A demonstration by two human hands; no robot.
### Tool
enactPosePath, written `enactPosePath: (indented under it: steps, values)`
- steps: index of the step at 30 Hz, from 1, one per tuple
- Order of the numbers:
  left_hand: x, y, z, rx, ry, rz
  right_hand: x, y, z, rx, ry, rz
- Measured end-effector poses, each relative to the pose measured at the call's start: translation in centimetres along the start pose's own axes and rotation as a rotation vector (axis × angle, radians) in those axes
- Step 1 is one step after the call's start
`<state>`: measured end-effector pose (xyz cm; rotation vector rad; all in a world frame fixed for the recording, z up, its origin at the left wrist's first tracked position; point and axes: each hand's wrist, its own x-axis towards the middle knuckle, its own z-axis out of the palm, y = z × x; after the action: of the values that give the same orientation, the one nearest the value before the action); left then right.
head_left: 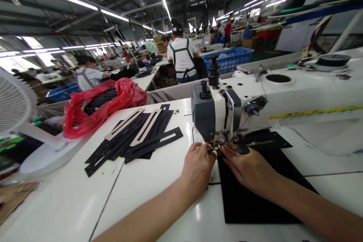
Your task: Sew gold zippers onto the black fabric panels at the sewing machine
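Observation:
A black fabric panel [255, 206] lies on the white table under the sewing machine [217, 111], with a black slotted strip [279, 140] over its far part. Gold-coloured zipper teeth [262, 143] show in the strip's slot. My left hand [200, 164] is closed at the left of the presser foot, fingertips pinching the end of the black work. On the other side, my right hand [248, 168] rests over the panel, its fingers together and gripping the work close to the needle. The needle and the exact spot under the foot are hidden by the fingers and machine head.
Black slotted strips [133, 132] and a few beige ones [146, 126] lie piled on the left. Behind them sits a red plastic bag [127, 92]; a white fan [15, 102] stands at far left. Co-workers and a blue crate [234, 60] are beyond the table.

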<state>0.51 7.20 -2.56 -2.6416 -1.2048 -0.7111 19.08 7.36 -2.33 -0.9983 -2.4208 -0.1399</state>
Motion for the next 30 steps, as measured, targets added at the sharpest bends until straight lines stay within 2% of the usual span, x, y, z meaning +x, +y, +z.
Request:
enactPosePath:
  steps: [23, 26, 30]
  values:
    - [0.0, 0.2, 0.3, 0.036, 0.048, 0.028, 0.1, -0.1, 0.3, -0.005, 0.039, -0.017]
    - [0.0, 0.2, 0.3, 0.039, 0.041, 0.028, -0.6, -0.2, -1.2, -0.054, 0.07, -0.054]
    - [-0.2, 0.1, 0.1, 0.034, 0.023, 0.032, -4.3, 0.7, -6.2, -0.176, 0.107, -0.126]
